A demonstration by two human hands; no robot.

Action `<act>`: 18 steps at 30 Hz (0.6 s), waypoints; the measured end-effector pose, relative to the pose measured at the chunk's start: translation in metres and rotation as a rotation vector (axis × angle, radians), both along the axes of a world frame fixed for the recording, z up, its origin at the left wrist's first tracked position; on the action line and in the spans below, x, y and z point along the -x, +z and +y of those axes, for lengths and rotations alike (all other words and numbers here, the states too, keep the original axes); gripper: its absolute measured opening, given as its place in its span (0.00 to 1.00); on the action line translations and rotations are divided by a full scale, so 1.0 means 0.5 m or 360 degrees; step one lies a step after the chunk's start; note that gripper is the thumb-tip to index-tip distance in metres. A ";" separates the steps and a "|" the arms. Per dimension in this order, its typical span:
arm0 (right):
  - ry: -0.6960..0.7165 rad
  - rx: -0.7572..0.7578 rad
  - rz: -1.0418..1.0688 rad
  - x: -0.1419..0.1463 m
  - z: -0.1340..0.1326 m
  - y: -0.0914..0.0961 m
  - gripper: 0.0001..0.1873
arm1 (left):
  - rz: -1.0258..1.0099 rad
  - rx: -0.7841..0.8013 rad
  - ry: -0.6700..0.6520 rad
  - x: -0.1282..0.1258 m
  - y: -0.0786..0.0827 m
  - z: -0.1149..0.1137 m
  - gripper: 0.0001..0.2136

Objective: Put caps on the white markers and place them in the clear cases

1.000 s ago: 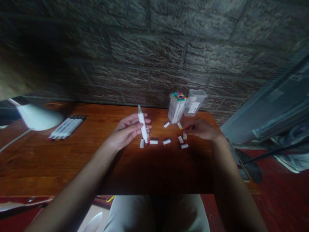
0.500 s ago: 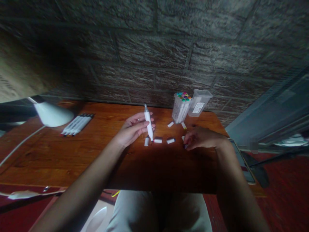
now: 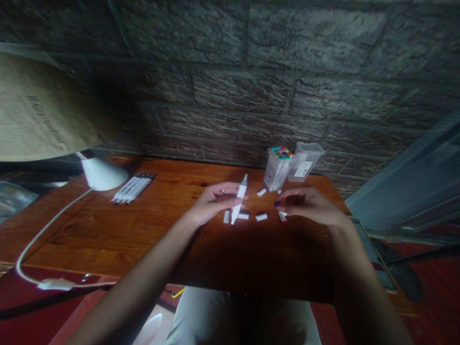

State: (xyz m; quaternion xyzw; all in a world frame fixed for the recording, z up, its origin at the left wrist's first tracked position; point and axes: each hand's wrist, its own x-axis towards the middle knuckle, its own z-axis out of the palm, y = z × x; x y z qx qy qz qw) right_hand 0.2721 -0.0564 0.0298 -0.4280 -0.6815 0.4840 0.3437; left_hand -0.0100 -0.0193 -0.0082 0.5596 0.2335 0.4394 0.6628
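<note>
My left hand [image 3: 215, 201] grips a white uncapped marker [image 3: 239, 201], tilted with its tip up and to the right. My right hand [image 3: 309, 206] hovers just right of it, fingertips pinching a small marker cap with a purple end [image 3: 278, 205]. Several loose white caps [image 3: 261, 217] lie on the wooden table [image 3: 118, 235] between and under my hands. Behind them stands a clear tub of markers with coloured ends [image 3: 277, 167].
A clear lid or empty box [image 3: 305, 160] leans by the tub. Several capped markers [image 3: 132, 188] lie in a row at the left, next to a white lamp head [image 3: 102, 173] with its cable. A phone [image 3: 377, 258] lies at the table's right edge. A brick wall is behind.
My right hand has lifted off the table with a cap and moved toward the marker. The marker in my left hand has tilted to the right. The camera has shifted left.
</note>
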 end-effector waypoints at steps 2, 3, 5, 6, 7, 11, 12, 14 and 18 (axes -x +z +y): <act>-0.0205 -0.0175 0.0333 0.020 0.002 0.001 0.12 | 0.0091 -0.0046 -0.0009 -0.003 0.004 -0.006 0.13; -0.0315 -0.0244 0.0478 0.031 0.004 0.000 0.13 | 0.0131 -0.0057 -0.0016 -0.004 0.006 -0.009 0.13; -0.0482 -0.0329 0.0689 0.052 0.008 -0.004 0.14 | 0.0181 -0.0058 -0.0031 -0.005 0.008 -0.013 0.14; -0.0526 -0.0358 0.0759 0.062 0.010 -0.007 0.14 | 0.0191 -0.0051 -0.0036 -0.005 0.008 -0.014 0.14; -0.0551 -0.0387 0.0810 0.070 0.011 -0.009 0.13 | 0.0198 -0.0040 -0.0043 -0.006 0.008 -0.015 0.14; -0.0517 -0.0487 0.0860 0.094 0.010 -0.015 0.11 | 0.0238 -0.0019 -0.0079 -0.010 0.008 -0.015 0.15; -0.0503 -0.0494 0.0833 0.097 0.009 -0.016 0.11 | 0.0258 -0.0019 -0.0091 -0.011 0.008 -0.015 0.15; -0.0472 -0.0501 0.0762 0.102 0.007 -0.018 0.12 | 0.0303 -0.0027 -0.0102 -0.014 0.009 -0.015 0.15; -0.0316 -0.0480 0.0535 0.106 0.002 -0.018 0.13 | 0.0344 -0.0070 -0.0090 -0.016 0.009 -0.017 0.15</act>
